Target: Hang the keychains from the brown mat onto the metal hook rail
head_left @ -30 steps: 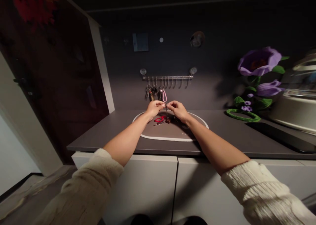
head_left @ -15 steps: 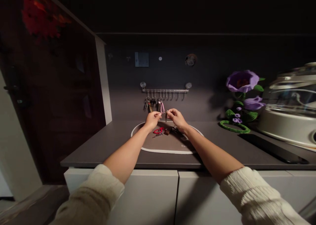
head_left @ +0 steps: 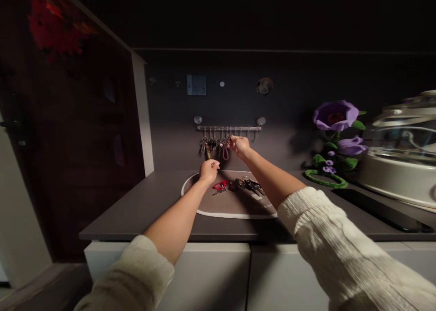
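My right hand point(head_left: 240, 146) is raised to the metal hook rail point(head_left: 235, 128), its fingers pinched on a key ring point(head_left: 229, 138) close beside the hooks. Whether the ring touches a hook I cannot tell. Lower and to the left, my left hand point(head_left: 209, 171) hovers over the mat with curled fingers, and no object shows in them. A pink strap point(head_left: 225, 152) and several bunches of keys point(head_left: 204, 145) hang from the rail's left half. On the brown mat point(head_left: 218, 206) lie a red loop with keys point(head_left: 220, 185) and a heap of dark keys point(head_left: 250, 185).
The mat lies on a grey counter point(head_left: 136, 211) against the wall. At the right are purple crocheted flowers point(head_left: 335, 116) with a green base, a black phone-like slab point(head_left: 381, 209) and a cream appliance point(head_left: 402, 170) with a clear cover. A dark door point(head_left: 91, 165) stands at the left.
My right hand has risen from above the mat to the rail with the key ring. My left hand has come away from it, slightly lower. The heap of keys is now uncovered.
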